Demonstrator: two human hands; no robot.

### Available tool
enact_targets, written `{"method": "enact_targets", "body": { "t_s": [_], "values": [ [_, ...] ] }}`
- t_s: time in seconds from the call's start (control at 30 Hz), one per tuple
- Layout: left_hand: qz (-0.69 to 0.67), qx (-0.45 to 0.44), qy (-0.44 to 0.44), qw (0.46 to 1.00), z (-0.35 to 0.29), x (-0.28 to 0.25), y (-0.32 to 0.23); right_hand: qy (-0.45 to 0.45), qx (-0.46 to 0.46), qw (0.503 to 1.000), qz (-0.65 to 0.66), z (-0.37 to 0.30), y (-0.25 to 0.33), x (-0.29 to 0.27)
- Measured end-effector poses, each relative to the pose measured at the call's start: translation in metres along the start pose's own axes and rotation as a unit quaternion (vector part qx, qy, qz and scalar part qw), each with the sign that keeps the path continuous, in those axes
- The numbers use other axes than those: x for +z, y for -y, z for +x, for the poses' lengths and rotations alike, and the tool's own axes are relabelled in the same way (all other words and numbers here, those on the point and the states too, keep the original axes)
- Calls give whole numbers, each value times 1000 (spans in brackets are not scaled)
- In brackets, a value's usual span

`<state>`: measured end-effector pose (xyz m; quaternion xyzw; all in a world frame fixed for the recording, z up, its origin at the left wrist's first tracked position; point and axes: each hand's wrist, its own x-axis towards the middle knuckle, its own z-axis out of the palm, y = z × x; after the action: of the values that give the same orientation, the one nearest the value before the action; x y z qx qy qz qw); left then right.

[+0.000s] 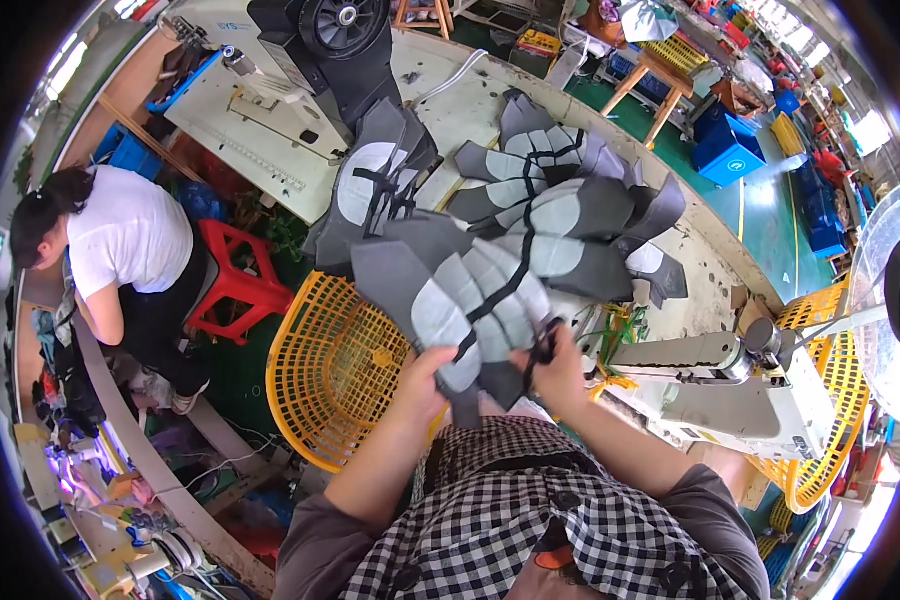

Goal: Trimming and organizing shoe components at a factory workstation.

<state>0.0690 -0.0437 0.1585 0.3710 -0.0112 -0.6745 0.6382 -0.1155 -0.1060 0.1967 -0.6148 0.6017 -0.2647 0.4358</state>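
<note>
My left hand [424, 388] is closed on the near edge of a grey fabric piece [450, 300], its thumb lying on the light grey panel. The piece is dark and light grey, and a black strip runs across it. At its right edge, my right hand [558, 380] is closed around a small black thing [545, 342], whose kind I cannot make out. Just beyond my hands, more two-tone grey pieces [572, 215] lie overlapping on the table, with black strip across several of them. Another stack of grey pieces [370, 185] sits to the left, by the sewing machine.
Below the table's left edge stands a yellow plastic basket [295, 370]. A sewing machine [320, 60] is at the far left, another machine [710, 360] at right. A person in a white shirt [135, 230] bends beside a red stool [245, 300]. A blue bin [727, 150] stands beyond.
</note>
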Motion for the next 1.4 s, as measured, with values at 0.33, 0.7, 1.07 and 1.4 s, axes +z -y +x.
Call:
{"method": "enact_targets", "body": {
  "t_s": [0.33, 0.7, 1.07, 1.4],
  "values": [
    [-121, -19, -95, 988, 43, -101, 56, 133, 25, 963, -231, -10, -42, 7],
    [-94, -96, -79, 988, 50, -88, 50, 432, 313, 845, -30, 6, -47, 6],
    [-104, -57, -23, 993, 32, -77, 40, 426, 322, 837, 121, 1, -26, 30],
    [-21, 15, -96, 995, 43, -46, 30, 420, 284, 862, 15, 35, -44, 1]
  ]
}}
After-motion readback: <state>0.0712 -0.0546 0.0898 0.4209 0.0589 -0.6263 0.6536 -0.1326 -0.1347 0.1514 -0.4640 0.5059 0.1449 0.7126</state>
